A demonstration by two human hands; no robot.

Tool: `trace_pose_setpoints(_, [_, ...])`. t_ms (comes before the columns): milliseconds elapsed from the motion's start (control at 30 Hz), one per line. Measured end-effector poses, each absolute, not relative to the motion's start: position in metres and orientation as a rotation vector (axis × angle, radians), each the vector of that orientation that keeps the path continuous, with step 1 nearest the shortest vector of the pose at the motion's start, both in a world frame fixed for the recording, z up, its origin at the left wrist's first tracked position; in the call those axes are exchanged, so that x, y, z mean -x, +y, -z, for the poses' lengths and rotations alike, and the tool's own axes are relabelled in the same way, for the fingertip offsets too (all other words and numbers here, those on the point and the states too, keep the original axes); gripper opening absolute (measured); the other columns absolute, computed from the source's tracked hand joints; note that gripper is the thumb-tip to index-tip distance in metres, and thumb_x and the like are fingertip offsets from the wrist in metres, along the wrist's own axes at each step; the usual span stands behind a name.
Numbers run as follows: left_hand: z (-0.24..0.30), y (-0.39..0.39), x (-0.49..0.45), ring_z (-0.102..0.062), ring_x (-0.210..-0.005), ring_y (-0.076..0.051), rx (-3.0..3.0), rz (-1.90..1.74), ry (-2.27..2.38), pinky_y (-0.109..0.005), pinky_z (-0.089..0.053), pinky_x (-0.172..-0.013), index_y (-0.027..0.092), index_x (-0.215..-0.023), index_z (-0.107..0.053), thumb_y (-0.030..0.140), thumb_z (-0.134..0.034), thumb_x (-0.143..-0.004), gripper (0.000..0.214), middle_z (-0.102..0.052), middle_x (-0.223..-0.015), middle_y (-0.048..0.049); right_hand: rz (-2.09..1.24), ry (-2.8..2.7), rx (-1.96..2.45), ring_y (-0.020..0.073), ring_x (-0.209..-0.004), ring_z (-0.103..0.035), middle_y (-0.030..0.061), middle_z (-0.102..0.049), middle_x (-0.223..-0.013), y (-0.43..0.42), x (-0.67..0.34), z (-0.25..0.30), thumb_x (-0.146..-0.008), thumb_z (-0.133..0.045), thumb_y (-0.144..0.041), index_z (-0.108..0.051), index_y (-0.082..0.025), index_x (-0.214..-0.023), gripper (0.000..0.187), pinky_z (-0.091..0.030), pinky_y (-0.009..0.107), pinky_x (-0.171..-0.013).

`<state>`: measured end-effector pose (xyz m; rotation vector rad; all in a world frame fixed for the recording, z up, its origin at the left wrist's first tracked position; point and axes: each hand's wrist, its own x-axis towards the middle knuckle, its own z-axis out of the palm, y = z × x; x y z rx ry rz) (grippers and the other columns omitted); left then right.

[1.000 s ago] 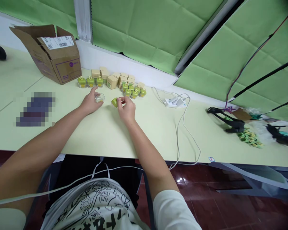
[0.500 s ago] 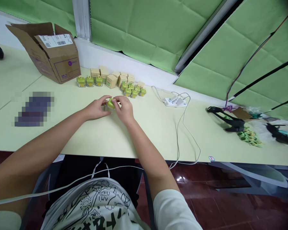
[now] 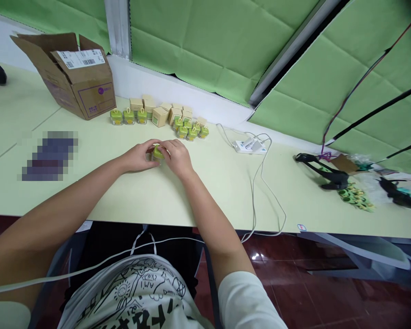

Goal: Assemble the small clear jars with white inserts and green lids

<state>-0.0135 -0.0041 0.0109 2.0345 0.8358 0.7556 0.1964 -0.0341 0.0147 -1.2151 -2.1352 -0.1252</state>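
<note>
A small clear jar with a green lid (image 3: 157, 152) is between my two hands above the table (image 3: 222, 192). My left hand (image 3: 139, 156) curls around its clear body from the left, thumb below and fingers above. From the right, my right hand (image 3: 178, 158) has its fingers closed on the green lid, hiding part of it. Behind my hands stand three similar green-lidded jars (image 3: 129, 116) with loops on top. Further right is a cluster of several more such jars (image 3: 192, 131). Small tan boxes (image 3: 160, 116) stand around and behind them.
An open cardboard carton (image 3: 92, 89) stands at the back left, near a blurred-out patch (image 3: 50, 157). A white power strip (image 3: 250, 146) with trailing cables lies right of the jars. At far right are a black strap-like object (image 3: 324, 171), plastic wrapping and green-yellow pieces (image 3: 356, 196).
The jar has dropped slightly in my hands, and its lid looks lower between my fingers. My right fingers have shifted a little over the lid. The other things have stayed put.
</note>
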Motion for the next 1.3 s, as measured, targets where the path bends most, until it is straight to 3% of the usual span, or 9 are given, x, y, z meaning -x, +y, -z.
trace_pose_setpoints(333, [-0.014, -0.007, 0.012, -0.070, -0.123, -0.030, -2.072, -0.739, 0.864, -0.042, -0.056, -0.105, 0.027, -0.148, -0.057, 0.046, -0.084, -0.076, 0.079, -0.075, -0.131, -0.0085, -0.094, -2.170, 1.256, 0.0247, -0.100, -0.068, 0.0084, -0.081, -0.107, -0.035, -0.194, -0.014, -0.105, -0.061, -0.024, -0.075, -0.022, -0.106, 0.015, -0.051, 0.040, -0.100])
trace_pose_setpoints(633, [-0.007, -0.004, 0.011, -0.067, -0.129, -0.030, -2.088, -0.785, 0.811, -0.045, -0.053, -0.112, 0.025, -0.149, -0.054, 0.044, -0.081, -0.079, 0.078, -0.069, -0.143, -0.0110, -0.391, -2.015, 1.350, 0.0184, -0.091, -0.072, 0.0051, -0.081, -0.107, -0.035, -0.192, -0.015, -0.104, -0.063, -0.029, -0.074, -0.022, -0.110, 0.014, -0.054, 0.031, -0.089])
trace_pose_setpoints(767, [-0.006, -0.004, 0.011, -0.066, -0.128, -0.029, -2.030, -0.888, 0.860, -0.050, -0.054, -0.115, 0.024, -0.155, -0.048, 0.048, -0.081, -0.079, 0.087, -0.062, -0.150, -0.0137, -0.335, -2.022, 1.413, 0.0190, -0.088, -0.071, 0.0048, -0.080, -0.102, -0.033, -0.200, -0.018, -0.103, -0.062, -0.029, -0.074, -0.022, -0.106, 0.015, -0.054, 0.032, -0.088])
trace_pose_setpoints(1000, [-0.006, -0.002, 0.014, -0.065, -0.126, -0.028, -2.033, -0.899, 0.917, -0.050, -0.054, -0.113, 0.025, -0.151, -0.049, 0.044, -0.078, -0.082, 0.078, -0.064, -0.146, -0.0121, -0.153, -1.783, 1.797, 0.0235, -0.089, -0.070, 0.0093, -0.080, -0.097, -0.020, -0.273, -0.027, -0.095, -0.062, -0.022, -0.078, -0.020, -0.096, 0.016, -0.053, 0.037, -0.091])
trace_pose_setpoints(1300, [-0.003, -0.001, 0.013, -0.065, -0.124, -0.028, -2.061, -0.877, 0.894, -0.049, -0.055, -0.111, 0.024, -0.151, -0.049, 0.044, -0.076, -0.083, 0.075, -0.064, -0.146, -0.0130, -0.023, -1.418, 1.997, 0.0258, -0.100, -0.068, 0.0166, -0.077, -0.110, 0.003, -0.337, -0.018, -0.092, -0.049, -0.014, -0.081, -0.014, -0.109, 0.037, -0.052, 0.039, -0.099])
